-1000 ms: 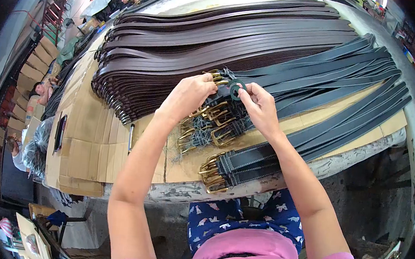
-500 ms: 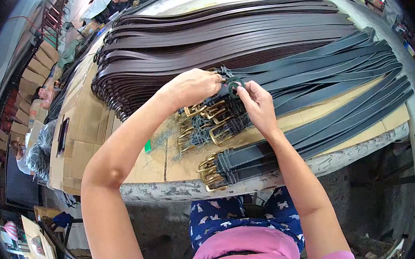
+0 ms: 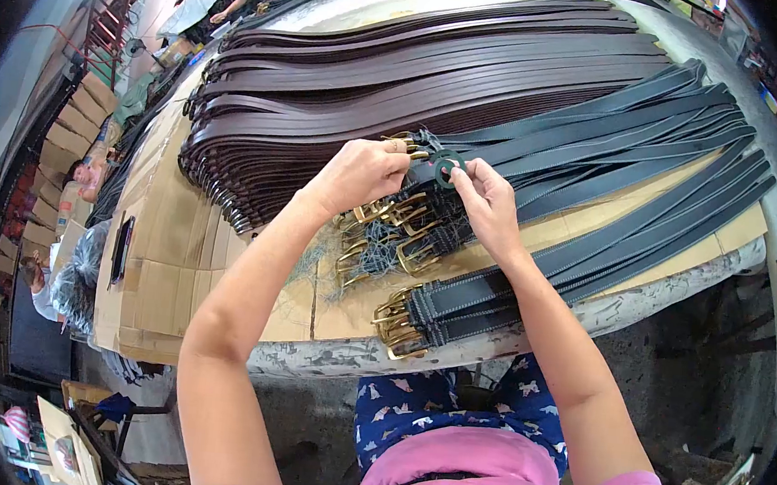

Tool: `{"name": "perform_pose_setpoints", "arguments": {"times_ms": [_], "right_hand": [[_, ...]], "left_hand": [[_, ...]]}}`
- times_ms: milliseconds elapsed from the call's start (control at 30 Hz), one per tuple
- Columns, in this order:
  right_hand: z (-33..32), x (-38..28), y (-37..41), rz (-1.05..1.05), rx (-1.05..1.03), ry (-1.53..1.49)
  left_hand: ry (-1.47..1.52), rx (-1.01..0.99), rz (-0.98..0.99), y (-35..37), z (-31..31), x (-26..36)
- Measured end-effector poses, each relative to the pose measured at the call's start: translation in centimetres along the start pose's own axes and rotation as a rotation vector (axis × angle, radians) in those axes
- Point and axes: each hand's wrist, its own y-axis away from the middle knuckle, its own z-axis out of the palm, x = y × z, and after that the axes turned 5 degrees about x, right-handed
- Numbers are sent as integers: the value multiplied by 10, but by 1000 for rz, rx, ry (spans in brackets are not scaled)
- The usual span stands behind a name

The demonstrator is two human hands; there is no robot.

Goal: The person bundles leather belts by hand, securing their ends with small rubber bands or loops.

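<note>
My left hand (image 3: 364, 176) is closed, its fingertips pinching the gold belt buckle (image 3: 418, 155) of a black belt. Right beside it, my right hand (image 3: 486, 205) holds scissors (image 3: 449, 164) by their dark green ring handle, with the thumb at the ring. The blades show poorly against the dark leather. Below both hands lie several gold buckles (image 3: 417, 251) tangled with loose grey threads (image 3: 376, 253). Their black belts (image 3: 593, 122) with pale stitching stretch off to the right.
Dark brown belts (image 3: 345, 100) are piled across the table's far side. Nearer me lies another bundle of black belts (image 3: 475, 306). Cardboard (image 3: 281, 312) covers the tabletop, and a phone-like dark object (image 3: 122, 250) lies at left. Other people (image 3: 89, 175) sit farther off.
My left forearm and elbow have shifted to the right, and the view has moved slightly. Both hands keep their hold near the same buckle.
</note>
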Motion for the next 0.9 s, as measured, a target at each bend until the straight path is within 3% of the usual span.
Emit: {"name": "perform_pose_setpoints", "arguments": {"times_ms": [400, 500, 633, 700, 900], "right_hand": [[1, 7, -1, 21, 24, -18], [7, -3, -4, -6, 50, 18], [13, -26, -11, -56, 71, 141], [18, -23, -15, -127, 113, 152], [24, -27, -17, -78, 119, 140]], "left_hand": [[108, 411, -272, 23, 28, 19], [148, 491, -475, 25, 27, 21], [161, 485, -394, 26, 35, 24], [85, 400, -344, 26, 30, 24], [-46, 138, -255, 19, 13, 24]]}}
